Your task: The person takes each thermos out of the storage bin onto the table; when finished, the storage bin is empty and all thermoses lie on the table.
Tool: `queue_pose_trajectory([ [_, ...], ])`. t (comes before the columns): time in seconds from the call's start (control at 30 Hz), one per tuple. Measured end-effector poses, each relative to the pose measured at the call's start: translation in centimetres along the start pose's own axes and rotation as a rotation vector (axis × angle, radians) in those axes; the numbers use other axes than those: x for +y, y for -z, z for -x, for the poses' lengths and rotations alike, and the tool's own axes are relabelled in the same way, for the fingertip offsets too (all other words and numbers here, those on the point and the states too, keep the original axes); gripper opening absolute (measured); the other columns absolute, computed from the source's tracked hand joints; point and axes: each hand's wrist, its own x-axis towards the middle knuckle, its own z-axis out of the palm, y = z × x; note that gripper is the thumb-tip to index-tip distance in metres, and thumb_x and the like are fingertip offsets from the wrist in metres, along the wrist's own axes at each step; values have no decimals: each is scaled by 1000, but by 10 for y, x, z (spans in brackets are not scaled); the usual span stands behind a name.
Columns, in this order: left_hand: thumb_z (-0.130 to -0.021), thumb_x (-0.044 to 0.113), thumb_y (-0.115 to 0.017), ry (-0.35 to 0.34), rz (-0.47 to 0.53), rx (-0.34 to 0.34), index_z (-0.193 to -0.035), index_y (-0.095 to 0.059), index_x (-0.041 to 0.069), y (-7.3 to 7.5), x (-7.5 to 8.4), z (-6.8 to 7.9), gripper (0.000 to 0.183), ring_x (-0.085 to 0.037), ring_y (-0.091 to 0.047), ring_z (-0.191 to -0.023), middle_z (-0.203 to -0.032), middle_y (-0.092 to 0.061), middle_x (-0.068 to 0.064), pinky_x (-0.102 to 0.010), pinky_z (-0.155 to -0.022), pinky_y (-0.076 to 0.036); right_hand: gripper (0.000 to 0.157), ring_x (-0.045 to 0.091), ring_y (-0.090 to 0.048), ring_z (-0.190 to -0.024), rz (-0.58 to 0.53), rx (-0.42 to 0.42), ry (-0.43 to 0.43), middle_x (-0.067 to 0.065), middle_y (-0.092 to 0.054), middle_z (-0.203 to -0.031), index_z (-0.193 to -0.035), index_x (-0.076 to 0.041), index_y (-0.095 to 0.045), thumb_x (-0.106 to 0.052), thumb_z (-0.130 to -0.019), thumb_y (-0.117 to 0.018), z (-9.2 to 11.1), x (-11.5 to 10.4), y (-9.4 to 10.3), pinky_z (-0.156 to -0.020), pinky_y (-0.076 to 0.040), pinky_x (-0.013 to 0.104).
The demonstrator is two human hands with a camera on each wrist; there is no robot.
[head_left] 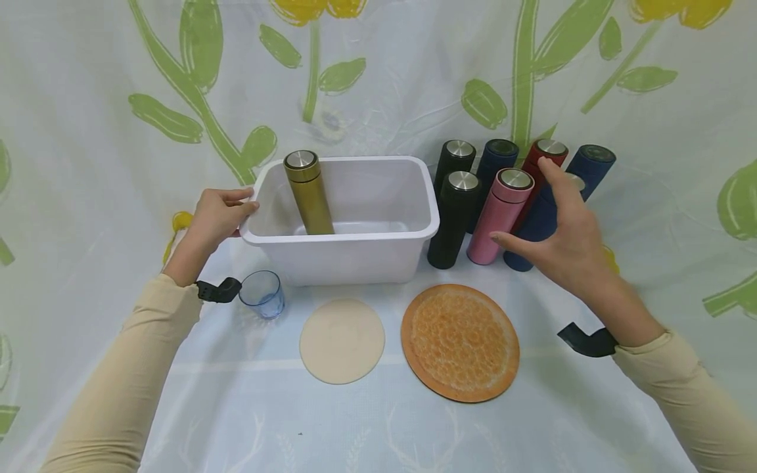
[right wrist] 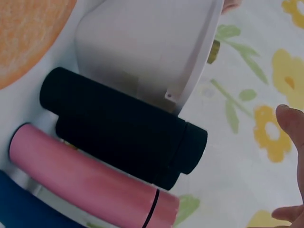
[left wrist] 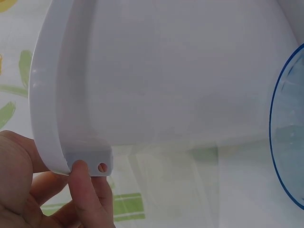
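Note:
My left hand (head_left: 217, 213) pinches the left rim of a white plastic bin (head_left: 343, 263); in the left wrist view the thumb presses a small tab (left wrist: 90, 163) with a hole under the rim. Inside the bin, a gold thermos flask (head_left: 310, 197) leans at the left. My right hand (head_left: 570, 246) is held over the flasks at the right, thumb and fingers spread, holding nothing. Nearest to it are a pink flask (head_left: 499, 213) and a blue flask (head_left: 541, 210), partly hidden by the hand. Behind them stands a red flask (head_left: 531, 172).
Black flasks (head_left: 452, 223) stand close to the bin's right side. More blue flasks (head_left: 497, 161) stand at the back. In front lie a cream disc (head_left: 343, 341) and a round brown patterned mat (head_left: 461, 341). A clear blue glass (head_left: 266, 299) stands near the left wrist.

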Motion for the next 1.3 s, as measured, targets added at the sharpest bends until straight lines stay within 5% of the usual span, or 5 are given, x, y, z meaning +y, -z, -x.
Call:
queue_pose_trajectory([
  [0.37,-101,24,-60,-16,1,0,-149,-44,4,1,2,1,54,-36,-60,-105,-139,-51,-28,-21,-64,-57,112,22,-30,-145,-60,0,95,8,-34,-160,-157,-11,-32,-10,-64,-95,-2,-12,-14,-116,-29,49],
  [0.67,-100,22,-61,-34,-2,6,-148,-46,3,0,0,-1,53,-33,-62,-101,-137,-54,-29,-22,-62,-57,111,23,-34,-142,-96,-22,141,7,-35,-159,-157,-12,-32,-11,-66,-95,-3,-20,-27,-106,-41,57],
  [1.07,-101,23,-60,-35,-6,14,-148,-46,3,-1,0,0,53,-36,-62,-103,-134,-55,-30,-23,-62,-57,109,21,-27,-147,-115,-44,195,6,-34,-159,-156,-7,-33,-18,-67,-95,-7,-31,-41,-117,-27,46],
  [1.3,-101,24,-60,-30,-6,1,-148,-45,3,-1,0,2,54,-36,-61,-103,-135,-54,-30,-23,-63,-57,109,20,-27,-147,-143,-54,220,6,-34,-159,-155,-7,-34,-21,-66,-96,-9,-37,-51,-113,-35,49],
])
